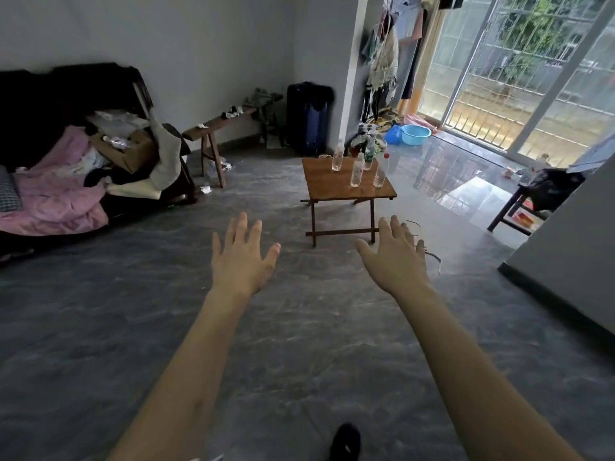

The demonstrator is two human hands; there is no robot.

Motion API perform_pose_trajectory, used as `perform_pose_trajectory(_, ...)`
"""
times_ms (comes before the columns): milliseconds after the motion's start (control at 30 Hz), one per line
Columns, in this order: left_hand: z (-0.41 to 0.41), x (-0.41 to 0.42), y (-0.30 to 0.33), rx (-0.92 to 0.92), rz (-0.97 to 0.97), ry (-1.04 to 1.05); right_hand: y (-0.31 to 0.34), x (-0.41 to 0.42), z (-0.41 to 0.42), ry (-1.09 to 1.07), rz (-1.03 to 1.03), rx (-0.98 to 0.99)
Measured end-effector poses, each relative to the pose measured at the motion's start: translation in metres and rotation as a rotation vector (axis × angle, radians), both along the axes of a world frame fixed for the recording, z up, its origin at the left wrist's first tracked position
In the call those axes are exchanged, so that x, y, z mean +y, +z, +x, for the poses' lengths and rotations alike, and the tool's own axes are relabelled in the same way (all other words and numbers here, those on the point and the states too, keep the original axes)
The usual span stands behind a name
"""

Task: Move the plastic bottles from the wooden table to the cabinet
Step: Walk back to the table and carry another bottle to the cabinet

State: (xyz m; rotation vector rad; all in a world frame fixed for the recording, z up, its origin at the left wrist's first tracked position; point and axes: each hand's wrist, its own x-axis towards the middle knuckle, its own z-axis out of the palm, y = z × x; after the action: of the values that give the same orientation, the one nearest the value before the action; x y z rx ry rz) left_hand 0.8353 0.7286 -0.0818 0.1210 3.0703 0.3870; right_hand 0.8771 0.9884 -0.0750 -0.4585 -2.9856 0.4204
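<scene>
Hands are held out over the grey floor, well short of the wooden table [346, 184]: left hand [241, 261] and right hand [394, 261] with fingers spread straight, nothing held. Four plastic bottles [356, 170] are seen upright on the tabletop, toward its far right side.

Both bare arms stretch straight out ahead, forearms side by side and apart. The left hand [241, 257] is held palm down, fingers [240, 227] spread and straight, holding nothing. The right hand [396, 261] matches it, fingers extended, thumb out toward the left, also holding nothing.
</scene>
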Motion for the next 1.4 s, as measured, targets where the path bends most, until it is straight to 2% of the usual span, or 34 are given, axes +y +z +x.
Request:
perform_pose_trajectory(267,-0.103,0.075,-0.001,0.017,0.005,-0.003,-0.011,0.065,-0.095,-0.037,-0.009,-0.005)
perform_pose_trajectory(600,-0.229,0.186,0.001,0.048,-0.017,-0.05,-0.014,0.164,-0.211,0.019,0.029,-0.033)
perform_pose_trajectory(1033,-0.388,0.212,-0.02,0.02,-0.09,-0.016,-0.034,0.226,-0.363,-0.018,-0.018,-0.054)
perform_pose_trajectory(1400,-0.567,0.241,-0.022,0.04,-0.029,-0.097,-0.028,0.245,-0.533,-0.063,-0.057,-0.051)
